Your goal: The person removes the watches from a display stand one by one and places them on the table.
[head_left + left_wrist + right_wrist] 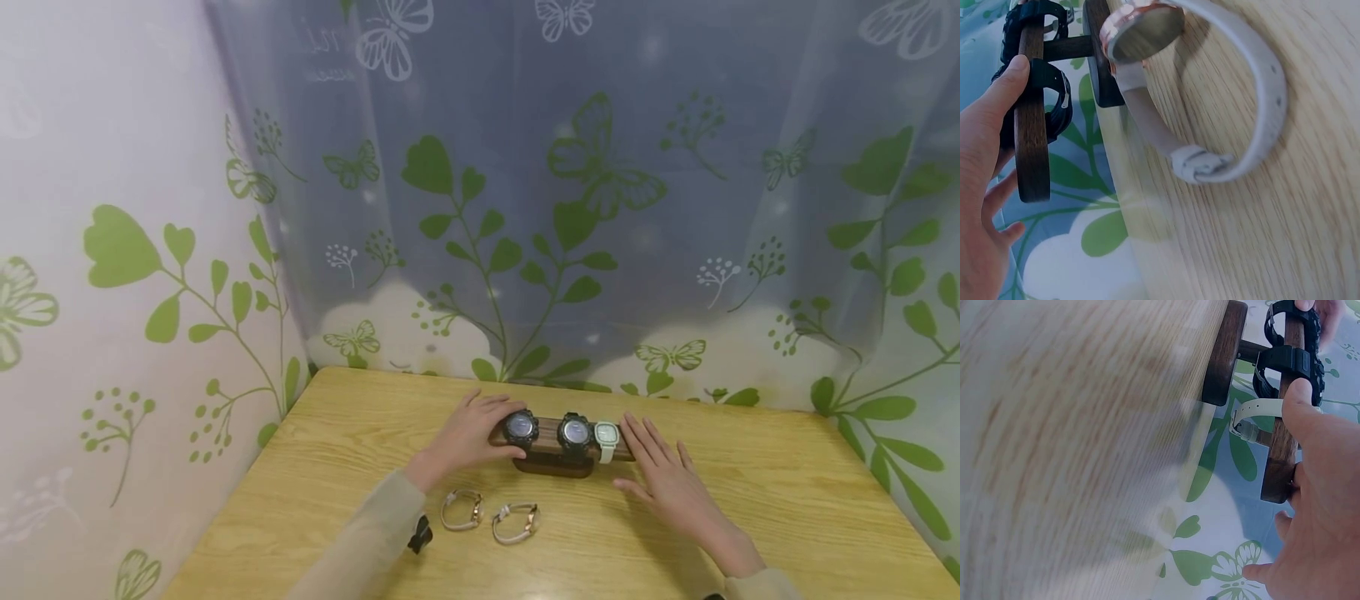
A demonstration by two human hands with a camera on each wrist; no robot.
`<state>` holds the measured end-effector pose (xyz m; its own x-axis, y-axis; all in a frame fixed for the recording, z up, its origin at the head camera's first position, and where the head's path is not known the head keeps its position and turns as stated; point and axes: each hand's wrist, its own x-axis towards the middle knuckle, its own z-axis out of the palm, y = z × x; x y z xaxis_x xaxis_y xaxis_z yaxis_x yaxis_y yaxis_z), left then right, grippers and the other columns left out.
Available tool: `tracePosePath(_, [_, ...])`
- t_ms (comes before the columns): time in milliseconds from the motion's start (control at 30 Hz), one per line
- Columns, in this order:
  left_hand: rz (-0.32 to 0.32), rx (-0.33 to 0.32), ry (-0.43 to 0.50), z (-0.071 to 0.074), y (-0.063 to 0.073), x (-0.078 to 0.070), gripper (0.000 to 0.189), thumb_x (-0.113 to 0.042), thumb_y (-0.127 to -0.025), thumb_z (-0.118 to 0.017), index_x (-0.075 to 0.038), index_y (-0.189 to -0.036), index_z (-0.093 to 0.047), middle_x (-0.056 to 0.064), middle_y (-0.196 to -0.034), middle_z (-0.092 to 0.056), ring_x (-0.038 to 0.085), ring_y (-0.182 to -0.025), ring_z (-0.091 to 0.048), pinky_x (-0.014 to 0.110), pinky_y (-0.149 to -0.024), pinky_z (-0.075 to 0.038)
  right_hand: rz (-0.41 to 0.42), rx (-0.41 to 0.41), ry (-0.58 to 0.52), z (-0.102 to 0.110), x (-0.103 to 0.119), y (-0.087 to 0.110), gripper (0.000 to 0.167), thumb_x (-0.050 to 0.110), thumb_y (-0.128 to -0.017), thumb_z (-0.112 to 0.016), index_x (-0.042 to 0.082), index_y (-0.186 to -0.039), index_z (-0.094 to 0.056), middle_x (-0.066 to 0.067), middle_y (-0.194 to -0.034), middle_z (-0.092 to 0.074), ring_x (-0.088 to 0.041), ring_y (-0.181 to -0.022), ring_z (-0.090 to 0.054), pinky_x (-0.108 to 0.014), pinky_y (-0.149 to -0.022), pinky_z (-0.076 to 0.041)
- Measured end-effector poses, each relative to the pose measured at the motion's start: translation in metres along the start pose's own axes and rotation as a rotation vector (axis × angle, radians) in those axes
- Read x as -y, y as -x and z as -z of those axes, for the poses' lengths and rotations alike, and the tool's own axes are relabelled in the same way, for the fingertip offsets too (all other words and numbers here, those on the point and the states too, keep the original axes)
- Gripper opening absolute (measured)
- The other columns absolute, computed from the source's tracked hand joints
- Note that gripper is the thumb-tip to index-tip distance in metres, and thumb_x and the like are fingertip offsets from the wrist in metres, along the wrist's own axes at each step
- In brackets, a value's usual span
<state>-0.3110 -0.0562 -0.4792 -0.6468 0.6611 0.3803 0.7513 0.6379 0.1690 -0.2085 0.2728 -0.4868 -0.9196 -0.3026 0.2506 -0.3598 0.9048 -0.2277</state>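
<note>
A dark wooden watch stand (550,435) stands on its base, its bar carrying two black wristwatches and a mint-green wristwatch (607,435). My left hand (468,433) is around the bar's left end and grips the left black wristwatch (521,427), thumb in front and fingers behind. In the left wrist view the thumb (1017,69) lies at that watch's black strap. The other black wristwatch (575,432) sits near the bar's middle. Beside the bar's right end my right hand (671,483) has its fingers extended, close to the mint-green watch; contact is unclear.
Two pale-strapped, rose-gold wristwatches lie on the wooden table in front of the stand, the left watch (462,510) and the right watch (515,523). The table's bare wood (360,450) extends to both sides. A leaf-and-butterfly curtain (517,208) hangs behind the back edge.
</note>
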Motion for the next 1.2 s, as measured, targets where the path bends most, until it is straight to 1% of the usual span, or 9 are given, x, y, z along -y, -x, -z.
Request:
tracePosePath(100, [0.011, 0.002, 0.007, 0.001, 0.003, 0.003, 0.074, -0.056, -0.082, -0.079, -0.02, -0.143, -0.057, 0.006, -0.141, -0.062, 0.025, -0.135, -0.053, 0.059, -0.12, -0.029, -0.006, 0.01, -0.003, 0.001, 0.0, 0.0, 0.091, 0.041, -0.097, -0.066, 0.018, -0.165, -0.01, -0.007, -0.17, -0.011, -0.038, -0.154, -0.014, -0.077, -0.114, -0.013])
tracePosePath(333, [0.018, 0.006, -0.009, 0.005, 0.008, 0.007, 0.076, -0.059, -0.081, -0.078, -0.02, -0.143, -0.057, 0.006, -0.142, -0.062, 0.025, -0.135, -0.054, 0.057, -0.121, -0.028, 0.015, -0.02, -0.016, -0.002, -0.001, 0.003, 0.092, 0.04, -0.096, -0.068, 0.019, -0.165, -0.011, -0.005, -0.171, -0.011, -0.036, -0.155, -0.013, -0.079, -0.111, -0.015])
tracePosePath(533, [0.017, 0.0, -0.008, 0.007, 0.012, 0.01, 0.075, -0.058, -0.081, -0.079, -0.02, -0.142, -0.058, 0.006, -0.139, -0.063, 0.026, -0.134, -0.054, 0.058, -0.12, -0.029, -0.002, 0.011, -0.01, -0.004, -0.002, 0.003, 0.092, 0.041, -0.097, -0.067, 0.019, -0.165, -0.009, -0.005, -0.171, -0.008, -0.035, -0.155, -0.011, -0.078, -0.113, -0.013])
tracePosePath(667, [0.025, 0.004, -0.009, 0.008, 0.014, 0.012, 0.075, -0.058, -0.081, -0.079, -0.021, -0.142, -0.058, 0.006, -0.139, -0.063, 0.025, -0.134, -0.054, 0.058, -0.119, -0.03, -0.004, 0.01, -0.013, -0.004, -0.002, 0.003, 0.092, 0.041, -0.097, -0.067, 0.018, -0.165, -0.01, -0.005, -0.171, -0.009, -0.035, -0.155, -0.011, -0.078, -0.113, -0.013])
tracePosePath(967, [0.027, -0.001, -0.002, 0.014, 0.019, 0.016, 0.073, -0.053, -0.081, -0.081, -0.02, -0.142, -0.059, 0.005, -0.14, -0.063, 0.026, -0.135, -0.054, 0.057, -0.12, -0.029, 0.0, 0.005, -0.015, -0.004, -0.002, 0.003, 0.091, 0.04, -0.097, -0.067, 0.018, -0.165, -0.01, -0.005, -0.171, -0.008, -0.035, -0.155, -0.011, -0.078, -0.113, -0.013])
tracePosePath(1200, [0.023, -0.01, -0.008, 0.018, 0.023, 0.021, 0.073, -0.049, -0.081, -0.083, -0.018, -0.142, -0.059, 0.005, -0.138, -0.064, 0.028, -0.133, -0.055, 0.059, -0.118, -0.031, 0.0, 0.006, -0.018, -0.003, -0.001, 0.002, 0.092, 0.04, -0.097, -0.067, 0.018, -0.165, -0.01, -0.005, -0.171, -0.008, -0.035, -0.155, -0.011, -0.078, -0.113, -0.013])
